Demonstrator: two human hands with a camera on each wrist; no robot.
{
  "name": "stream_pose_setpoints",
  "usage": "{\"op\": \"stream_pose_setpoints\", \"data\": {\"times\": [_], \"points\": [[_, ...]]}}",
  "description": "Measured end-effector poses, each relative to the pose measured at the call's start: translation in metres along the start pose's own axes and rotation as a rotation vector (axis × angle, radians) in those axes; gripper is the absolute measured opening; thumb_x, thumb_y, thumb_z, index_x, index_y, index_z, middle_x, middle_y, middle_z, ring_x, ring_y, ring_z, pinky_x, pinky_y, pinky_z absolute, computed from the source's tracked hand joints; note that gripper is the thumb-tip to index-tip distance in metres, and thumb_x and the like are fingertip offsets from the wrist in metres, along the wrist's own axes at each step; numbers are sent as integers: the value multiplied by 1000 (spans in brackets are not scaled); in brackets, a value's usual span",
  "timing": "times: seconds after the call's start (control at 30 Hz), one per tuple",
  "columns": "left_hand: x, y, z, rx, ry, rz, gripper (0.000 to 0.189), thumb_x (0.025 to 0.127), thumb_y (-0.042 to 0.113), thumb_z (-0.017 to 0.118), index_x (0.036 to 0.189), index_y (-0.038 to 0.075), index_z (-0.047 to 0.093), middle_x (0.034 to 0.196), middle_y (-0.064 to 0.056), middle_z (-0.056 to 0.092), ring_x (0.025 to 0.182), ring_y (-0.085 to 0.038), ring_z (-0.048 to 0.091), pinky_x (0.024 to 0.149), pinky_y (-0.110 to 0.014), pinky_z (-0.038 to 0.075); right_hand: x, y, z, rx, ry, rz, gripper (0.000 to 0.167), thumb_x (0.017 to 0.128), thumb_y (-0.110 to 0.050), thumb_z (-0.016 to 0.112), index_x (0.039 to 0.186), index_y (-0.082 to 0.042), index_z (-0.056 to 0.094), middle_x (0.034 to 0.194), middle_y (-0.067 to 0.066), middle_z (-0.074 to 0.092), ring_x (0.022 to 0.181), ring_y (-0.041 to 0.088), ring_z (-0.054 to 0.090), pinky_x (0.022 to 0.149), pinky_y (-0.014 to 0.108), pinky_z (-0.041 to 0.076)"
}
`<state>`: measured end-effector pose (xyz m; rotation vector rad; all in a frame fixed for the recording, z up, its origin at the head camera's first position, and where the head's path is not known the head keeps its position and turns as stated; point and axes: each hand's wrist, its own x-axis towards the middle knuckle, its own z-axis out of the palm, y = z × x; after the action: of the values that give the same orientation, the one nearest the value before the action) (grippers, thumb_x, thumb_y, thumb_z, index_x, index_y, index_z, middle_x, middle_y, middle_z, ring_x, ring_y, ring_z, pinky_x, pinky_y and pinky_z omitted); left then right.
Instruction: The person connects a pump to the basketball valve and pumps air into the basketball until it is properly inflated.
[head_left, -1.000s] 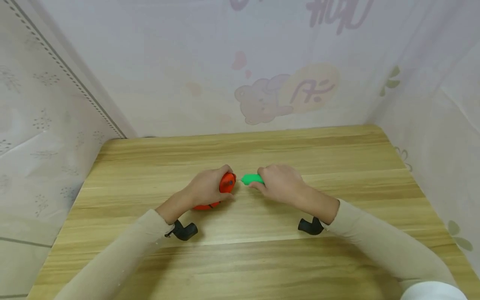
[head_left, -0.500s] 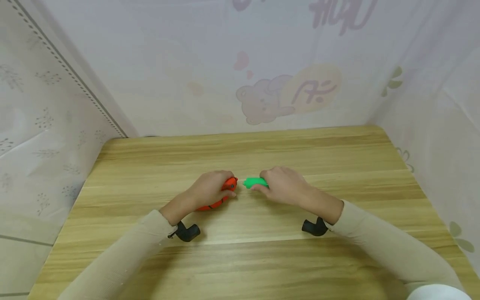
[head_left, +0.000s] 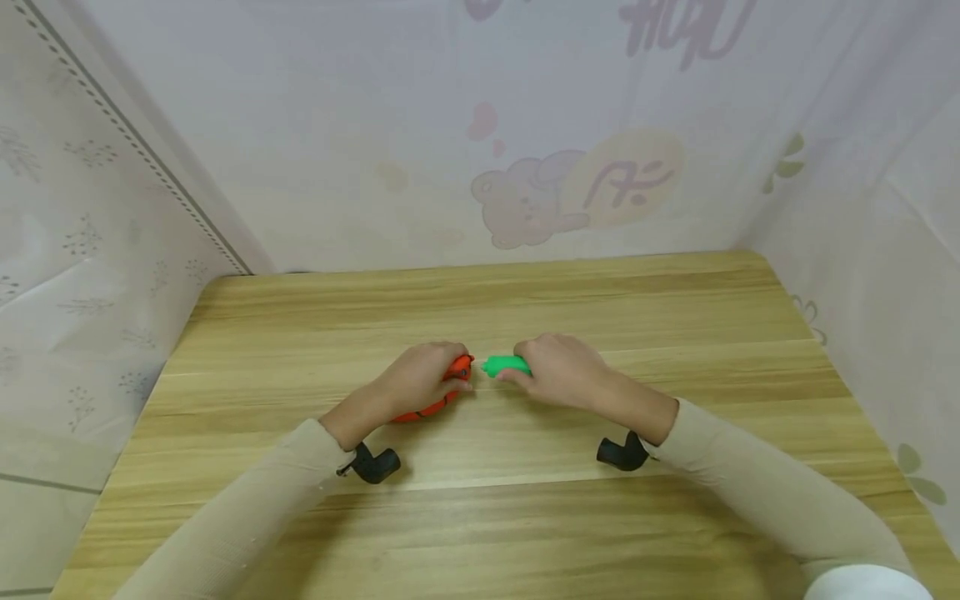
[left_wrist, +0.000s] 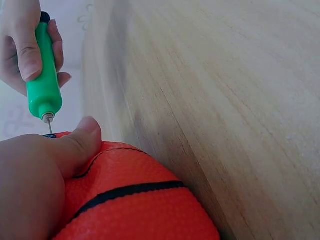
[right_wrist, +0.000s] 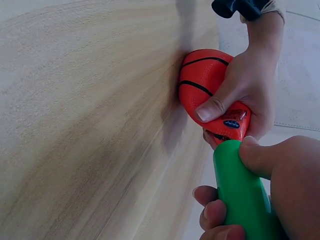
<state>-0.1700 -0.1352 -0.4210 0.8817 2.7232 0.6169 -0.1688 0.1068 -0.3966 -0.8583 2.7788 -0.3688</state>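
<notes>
A red-orange toy basketball (head_left: 433, 408) with black seams looks soft and squashed. My left hand (head_left: 420, 375) grips it near its end, the thumb (left_wrist: 82, 142) pressing a dent into the skin. Facing it, my right hand (head_left: 562, 368) holds a green ball pump (head_left: 506, 365), fingers and thumb wrapped round its barrel. From the pump's metal tip a thin needle (left_wrist: 50, 126) runs to the ball beside a dark oval label (right_wrist: 231, 124). How deep the needle sits cannot be seen; the left hand hides that spot in the left wrist view.
Both hands work over a wood-grain table (head_left: 480, 533). Black angled mounts (head_left: 375, 464) hang under the wrists. A pale printed cloth (head_left: 337, 150) stands behind the table and along both sides.
The right hand and pump shifted slightly right and are now back a little to the left. The left hand with the ball moved slightly right, and the ball's end looks more folded under it.
</notes>
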Motion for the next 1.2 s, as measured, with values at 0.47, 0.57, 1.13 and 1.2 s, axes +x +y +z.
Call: {"op": "stream_pose_setpoints", "data": {"times": [0.47,0.57,1.13,1.2], "points": [[2,-3,2,-5,-6,42,24,91,25,79,104,9,66,83,4,57,76,-15,52,73,-35,47,9,7,-2,114,-54,-51,36,97,-46,67,83,-13,64,64,-4,51,54,9,44,52,24,36],[2,-3,3,-5,0,52,24,90,24,79,104,9,66,84,4,58,77,-15,52,74,-35,48,11,11,-1,143,-54,-100,36,96,-46,69,80,-14,63,62,-6,49,53,8,43,52,24,36],[5,-2,3,-5,-3,116,16,90,19,79,100,12,69,89,6,65,82,-14,61,81,-36,53,5,17,6,21,-39,-139,40,99,-50,62,81,-14,59,62,-6,48,52,7,43,50,23,35],[5,-2,4,-11,10,118,15,91,18,79,99,11,69,89,5,66,82,-14,61,81,-35,53,3,11,7,-1,-21,-111,40,100,-49,62,84,-12,61,63,-4,51,52,8,44,50,23,36]]}}
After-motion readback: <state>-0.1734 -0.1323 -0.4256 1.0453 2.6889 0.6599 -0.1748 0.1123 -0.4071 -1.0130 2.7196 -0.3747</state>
